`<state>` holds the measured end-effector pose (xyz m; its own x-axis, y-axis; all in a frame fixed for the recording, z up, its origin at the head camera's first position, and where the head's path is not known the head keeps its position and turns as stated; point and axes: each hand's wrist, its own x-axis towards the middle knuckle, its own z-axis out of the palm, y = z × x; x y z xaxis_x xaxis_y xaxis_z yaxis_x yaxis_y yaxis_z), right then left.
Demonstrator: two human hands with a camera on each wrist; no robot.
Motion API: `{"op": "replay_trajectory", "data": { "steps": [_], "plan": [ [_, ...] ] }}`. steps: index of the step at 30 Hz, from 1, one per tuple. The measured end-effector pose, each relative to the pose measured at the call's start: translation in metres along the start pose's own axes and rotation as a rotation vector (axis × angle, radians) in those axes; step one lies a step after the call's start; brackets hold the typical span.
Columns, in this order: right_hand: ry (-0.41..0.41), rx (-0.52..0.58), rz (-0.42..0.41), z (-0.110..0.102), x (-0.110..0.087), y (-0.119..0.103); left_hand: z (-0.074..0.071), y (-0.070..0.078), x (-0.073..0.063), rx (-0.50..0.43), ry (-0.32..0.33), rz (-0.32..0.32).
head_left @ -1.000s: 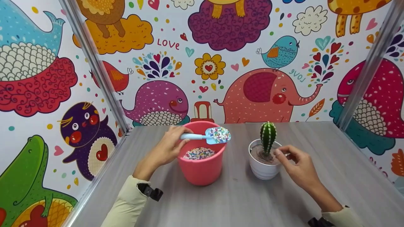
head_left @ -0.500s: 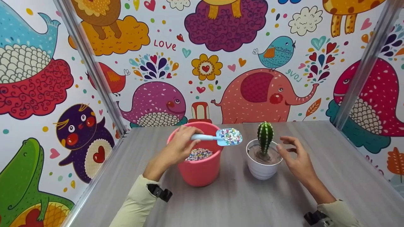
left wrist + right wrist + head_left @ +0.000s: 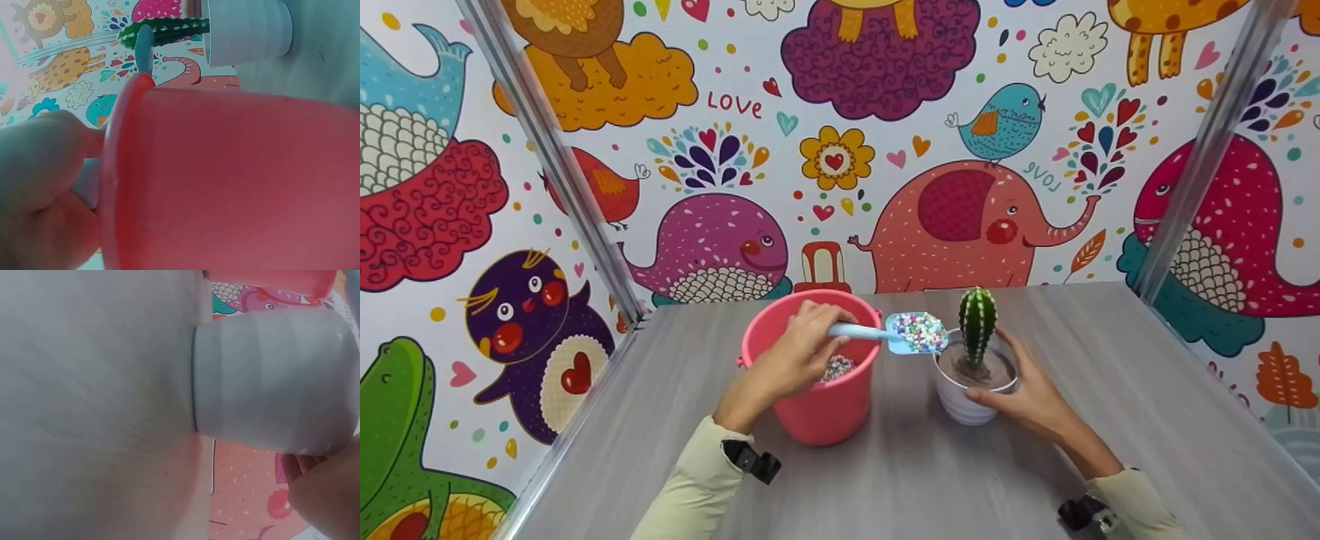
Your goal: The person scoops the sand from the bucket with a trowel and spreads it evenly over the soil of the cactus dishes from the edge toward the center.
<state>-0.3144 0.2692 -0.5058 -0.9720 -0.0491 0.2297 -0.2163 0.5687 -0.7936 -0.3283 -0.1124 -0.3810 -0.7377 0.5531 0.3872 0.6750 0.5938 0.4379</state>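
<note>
My left hand (image 3: 799, 352) grips the handle of a light blue scoop (image 3: 861, 331) above a pink bucket (image 3: 825, 412). Small multicoloured pebbles (image 3: 921, 332) fill the scoop's blade, which reaches past the bucket's right rim to the near-left edge of a white ribbed pot (image 3: 966, 409). Sandy soil and an upright green cactus (image 3: 978, 326) are in that pot. Around the pot's right side, my right hand (image 3: 1031, 394) holds it, thumb at the front rim and fingers behind. The right wrist view shows the pot (image 3: 270, 382) standing on the table.
More pebbles (image 3: 837, 367) lie inside the bucket, partly hidden by my left hand. The grey wood-look table (image 3: 915, 480) meets printed cartoon panels (image 3: 832, 225) at the back. Metal posts (image 3: 1207, 150) stand at the panel corners.
My left hand has carried the loaded scoop rightward, from over the bucket to the pot's edge. My right hand, earlier beside the pot with fingers raised, now holds its side.
</note>
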Motion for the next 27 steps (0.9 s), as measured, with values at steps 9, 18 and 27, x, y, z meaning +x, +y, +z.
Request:
{"op": "replay_trajectory", "data": {
  "steps": [9,18,27],
  "plan": [
    [0.019,0.011,0.046,0.004,-0.002,-0.002,0.006,0.006,0.008,0.02,-0.014,-0.003],
    [0.006,0.048,0.043,0.006,-0.002,-0.003,0.011,0.017,0.023,0.033,-0.065,-0.008],
    [0.017,0.042,0.035,0.006,-0.002,0.0,0.013,0.028,0.034,0.141,-0.118,-0.034]
  ]
}}
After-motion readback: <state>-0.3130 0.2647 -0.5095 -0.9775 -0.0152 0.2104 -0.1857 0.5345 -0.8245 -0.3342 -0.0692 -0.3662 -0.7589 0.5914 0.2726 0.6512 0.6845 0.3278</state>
